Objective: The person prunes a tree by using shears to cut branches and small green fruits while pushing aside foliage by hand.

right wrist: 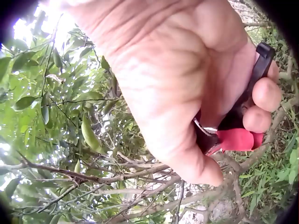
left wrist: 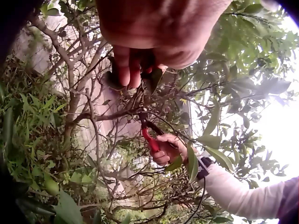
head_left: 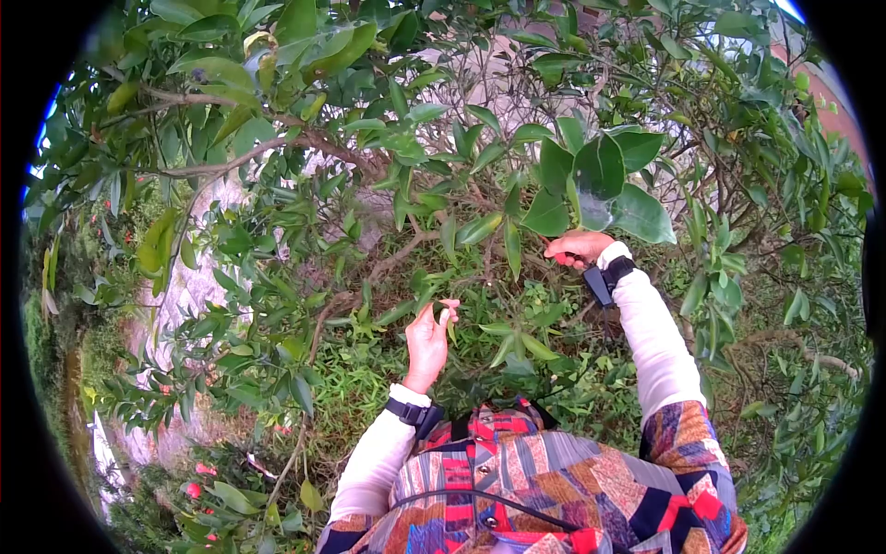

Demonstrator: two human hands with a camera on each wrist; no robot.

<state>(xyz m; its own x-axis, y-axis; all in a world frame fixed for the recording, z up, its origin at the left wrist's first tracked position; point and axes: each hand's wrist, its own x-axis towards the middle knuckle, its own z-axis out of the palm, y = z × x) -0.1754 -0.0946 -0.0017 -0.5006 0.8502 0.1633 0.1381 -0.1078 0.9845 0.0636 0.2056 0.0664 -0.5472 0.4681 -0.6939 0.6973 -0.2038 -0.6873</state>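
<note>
My right hand (head_left: 581,247) grips pruning shears (left wrist: 149,139) with red and black handles, under a cluster of broad green leaves (head_left: 600,171). In the left wrist view the shears' dark head points up to a thin branch (left wrist: 119,115) and overlaps it. Seen from the right wrist, the fingers curl round the handles and the thumb lies along them. My left hand (head_left: 426,349) is lower and to the left, with bent fingers pinching a small leafy sprig (left wrist: 156,80). Most of that sprig is hidden behind the fingers.
Leafy shrub branches (head_left: 323,143) spread across the upper view, with bare twigs (head_left: 729,175) at the right. Low green plants (head_left: 360,397) cover the ground below. Red flowers (head_left: 194,489) show at lower left, and a green fruit (left wrist: 52,186) hangs in the left wrist view.
</note>
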